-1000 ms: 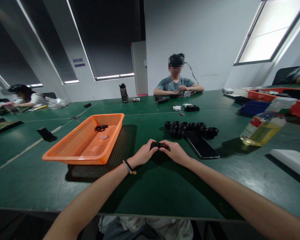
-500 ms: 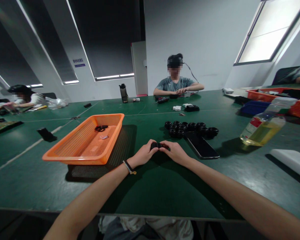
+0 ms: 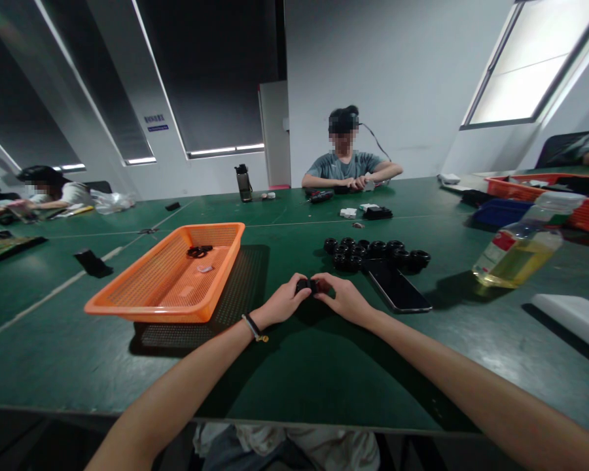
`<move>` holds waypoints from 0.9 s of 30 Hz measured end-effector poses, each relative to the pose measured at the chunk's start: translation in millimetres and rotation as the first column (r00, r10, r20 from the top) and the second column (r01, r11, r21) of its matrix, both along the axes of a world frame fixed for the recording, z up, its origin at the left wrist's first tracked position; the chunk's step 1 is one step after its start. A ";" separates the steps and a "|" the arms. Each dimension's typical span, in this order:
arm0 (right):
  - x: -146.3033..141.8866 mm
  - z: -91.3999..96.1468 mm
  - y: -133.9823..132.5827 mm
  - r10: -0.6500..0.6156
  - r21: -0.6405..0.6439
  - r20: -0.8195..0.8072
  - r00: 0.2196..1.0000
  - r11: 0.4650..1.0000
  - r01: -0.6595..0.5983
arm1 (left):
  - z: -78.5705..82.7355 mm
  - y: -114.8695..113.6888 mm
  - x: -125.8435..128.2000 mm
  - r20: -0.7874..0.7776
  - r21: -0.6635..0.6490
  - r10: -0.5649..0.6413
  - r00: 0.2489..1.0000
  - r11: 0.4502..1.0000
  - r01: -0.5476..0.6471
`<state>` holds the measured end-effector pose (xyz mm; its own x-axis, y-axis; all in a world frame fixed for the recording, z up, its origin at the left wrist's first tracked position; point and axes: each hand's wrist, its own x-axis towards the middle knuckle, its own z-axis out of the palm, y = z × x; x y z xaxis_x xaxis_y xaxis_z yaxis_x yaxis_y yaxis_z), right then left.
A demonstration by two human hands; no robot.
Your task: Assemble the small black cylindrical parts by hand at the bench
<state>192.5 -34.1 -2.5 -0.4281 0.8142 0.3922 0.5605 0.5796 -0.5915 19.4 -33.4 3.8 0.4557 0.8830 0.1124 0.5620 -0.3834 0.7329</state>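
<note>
A small black part (image 3: pixel 303 285) is pinched between the thumb and fingers of my left hand (image 3: pixel 285 299), just above the green table. From the other side, my right hand (image 3: pixel 341 296) has its thumb and fingers closed at the right end of the same part. The fingers hide much of it, so its exact kind does not show. Right of my hands lies a dark-screened phone (image 3: pixel 397 288), flat on the table. Against its far end sits a cluster of several round, glossy black pieces (image 3: pixel 370 252).
An orange mesh basket (image 3: pixel 164 316) with a black cable (image 3: pixel 199 251) in it stands at left. To the right are a bottle of yellow liquid (image 3: pixel 520 252) and a white block (image 3: pixel 572 317). Across the table sits a person (image 3: pixel 343 160), near a dark drink bottle (image 3: pixel 243 183).
My hands stay in nearly the same place, with a slight shift of the right fingers at the black part. The person opposite has moved their hands a little.
</note>
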 end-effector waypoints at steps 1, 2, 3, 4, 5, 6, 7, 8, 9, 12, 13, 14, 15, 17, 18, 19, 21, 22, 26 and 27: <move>0.0 -0.2 0.2 0.000 -0.007 -0.002 1.000 1.000 0.000 | 0.0 0.0 0.0 -0.001 -0.002 -0.001 1.000 1.000 0.001; 0.0 -0.6 0.5 -0.002 -0.012 -0.002 1.000 1.000 0.001 | 0.0 0.1 -0.1 -0.002 -0.004 -0.004 1.000 1.000 0.004; 0.0 -1.0 0.9 -0.004 -0.015 -0.001 1.000 1.000 0.004 | -0.1 0.1 -0.1 -0.004 -0.004 -0.004 1.000 1.000 0.004; 0.0 -1.4 1.2 -0.007 -0.016 0.001 1.000 1.000 0.007 | -0.2 0.1 -0.2 -0.004 -0.003 -0.002 1.000 1.000 0.002; 0.0 -1.8 1.5 -0.010 -0.014 0.005 1.000 1.000 0.010 | -0.4 0.2 -0.1 -0.003 -0.001 0.002 1.000 1.000 -0.002; -0.1 -2.1 1.8 -0.012 -0.010 0.009 1.000 1.000 0.012 | -0.6 0.3 -0.1 -0.001 0.002 0.005 1.000 1.000 -0.005; -0.3 -2.3 2.0 -0.015 -0.005 0.012 1.000 1.000 0.015 | -0.8 0.4 0.0 0.001 0.003 0.009 1.000 1.000 -0.009; -0.5 -2.3 2.2 -0.017 -0.001 0.016 1.000 1.000 0.017 | -1.0 0.4 0.0 0.002 0.004 0.011 1.000 1.000 -0.011; -0.7 -2.3 2.2 -0.020 0.002 0.019 1.000 1.000 0.020 | -1.1 0.5 0.1 0.002 0.004 0.013 1.000 1.000 -0.013; -1.3 -1.9 2.2 -0.022 0.005 0.024 0.999 1.000 0.022 | -1.3 0.5 0.3 0.000 0.004 0.012 1.000 1.000 -0.012; -1.3 -1.9 2.2 -0.020 0.004 0.025 0.999 1.000 0.020 | -1.3 0.5 0.3 -0.001 0.006 0.010 1.000 1.000 -0.010; -1.2 -2.0 2.1 -0.019 0.002 0.025 1.000 1.000 0.019 | -1.3 0.4 0.2 -0.001 0.009 0.008 1.000 1.000 -0.008; -1.0 -2.1 2.1 -0.017 0.000 0.022 1.000 1.000 0.017 | -1.2 0.3 0.2 0.000 0.012 0.006 1.000 1.000 -0.006; -0.4 -2.3 1.9 -0.010 -0.004 0.018 1.000 1.000 0.010 | -0.9 0.1 0.1 0.000 0.016 0.004 1.000 1.000 -0.004; -0.1 -2.4 1.8 -0.006 -0.005 0.016 1.000 1.000 0.006 | -0.6 -0.1 0.0 0.000 0.016 0.004 1.000 1.000 -0.004; 0.2 -2.4 1.8 -0.005 -0.006 0.016 1.000 1.000 0.005 | -0.2 -0.3 0.0 -0.001 0.015 0.005 1.000 1.000 -0.005; 0.5 -2.3 1.8 -0.010 -0.011 0.019 1.000 1.000 0.010 | 0.5 -0.6 0.1 -0.006 0.010 0.005 1.000 1.000 -0.005; 0.5 -2.2 1.8 -0.014 -0.015 0.022 1.000 1.000 0.014 | 0.9 -0.8 0.2 -0.008 0.007 0.005 1.000 1.000 -0.005; 0.3 -2.6 2.4 -0.013 -0.022 0.020 1.000 1.000 0.013 | 1.3 -0.8 0.3 -0.005 0.006 0.002 1.000 1.000 -0.002; 0.3 -2.9 2.6 -0.011 -0.021 0.018 1.000 1.000 0.011 | 1.2 -0.6 0.2 -0.002 0.007 0.000 1.000 1.000 0.000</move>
